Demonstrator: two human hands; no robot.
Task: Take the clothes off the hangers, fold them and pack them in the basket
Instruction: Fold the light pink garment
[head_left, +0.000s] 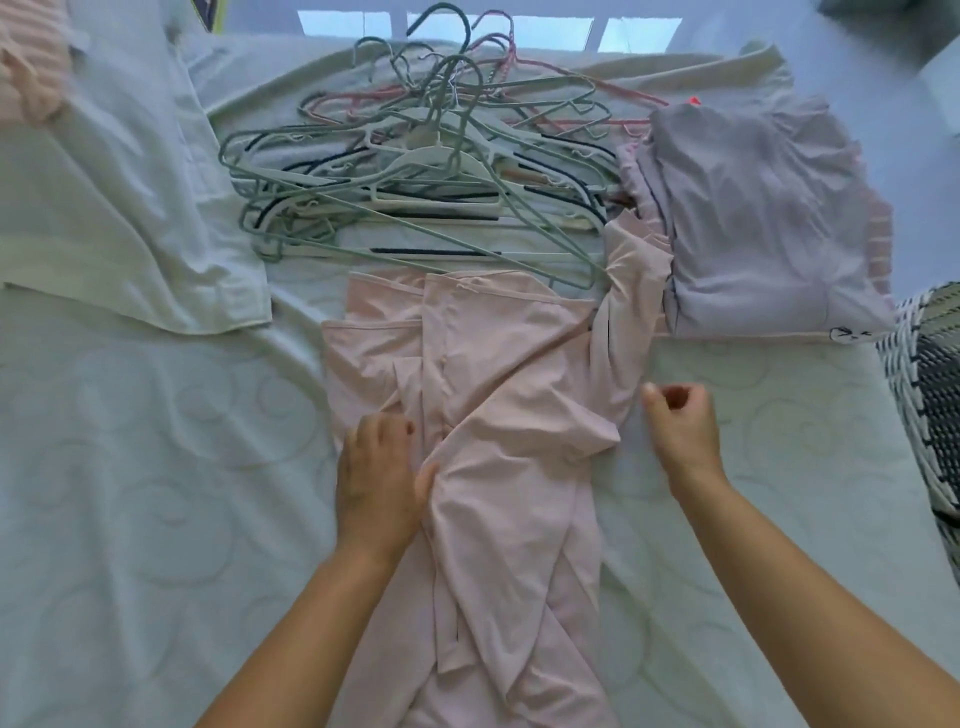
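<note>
Folding step underway: pink garment (483, 415) lies lengthwise on the quilted bed (156, 467), running from 6 o'clock up to centre, off its hanger, creased and part-folded, one side flap already laid over the middle

Left hand (376, 483) at about 7 o'clock of centre, resting on the garment's left edge, fingers bent and thumb tucked into a fabric fold, looks like it's gripping or bunching that edge. Right hand (680, 431) at 4 o'clock of centre, just beside the garment's right edge over bare sheet, fingers curled loosely, thumb up, nothing between them; seems apart from the cloth

Judgement: mid-fold on this piece, not yet compact. Next move likely needs the right hand to take the twisted sleeve part trailing toward 1 o'clock and bring it in, smooth the wrinkles, then fold bottom to top. Fabric looks thin and slippery, will likely slide and bunch

Further out: woven black-and-white basket (930, 395) at 3 o'clock edge, only partly in frame, contents not visible. Lilac folded clothes (753, 208) at 1–2 o'clock, touching the pink sleeve end, so pulling the sleeve could drag that stack. Pile of empty hangers (415, 171) at 12 o'clock, lowest one touching or just overlapping the garment's top edge, may snag on the upward fold. White cloth (119, 197) at 10 o'clock, pinkish striped item (31, 57) at far 11 o'clock corner, well apart
</note>
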